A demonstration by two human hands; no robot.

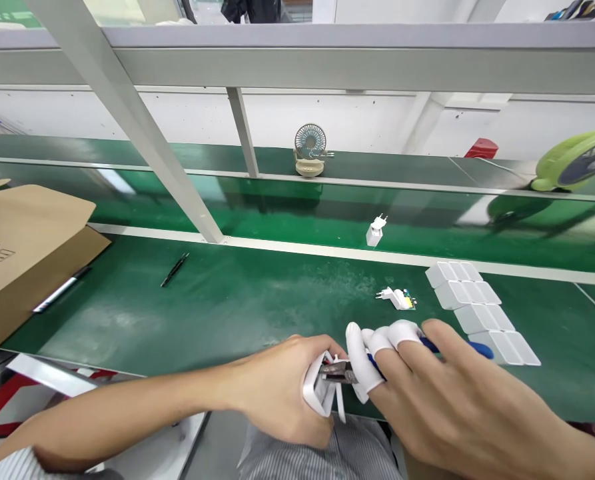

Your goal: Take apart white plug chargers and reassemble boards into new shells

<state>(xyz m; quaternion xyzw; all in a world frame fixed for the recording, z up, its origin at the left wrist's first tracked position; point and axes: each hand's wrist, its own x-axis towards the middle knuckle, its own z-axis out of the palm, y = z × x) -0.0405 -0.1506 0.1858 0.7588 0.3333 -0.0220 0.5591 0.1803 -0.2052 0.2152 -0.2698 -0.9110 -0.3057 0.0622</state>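
Observation:
My left hand is closed around a white plastic housing, its open side facing right. In my right hand is a pair of pliers with blue handles, and white finger cots cover several fingertips. The plier jaws reach into the mouth of the housing; whether they grip its wall or something inside, I cannot tell. A thin white strip hangs below the jaws. Beyond my hands on the green bench lies a white plug adapter with a circuit board showing. Another white plug adapter stands farther back.
White plastic trays form a row at the right. A black pen and a white-and-black marker lie left, by a cardboard box. A slanted metal post rises from the bench. A small fan and a green fan stand behind.

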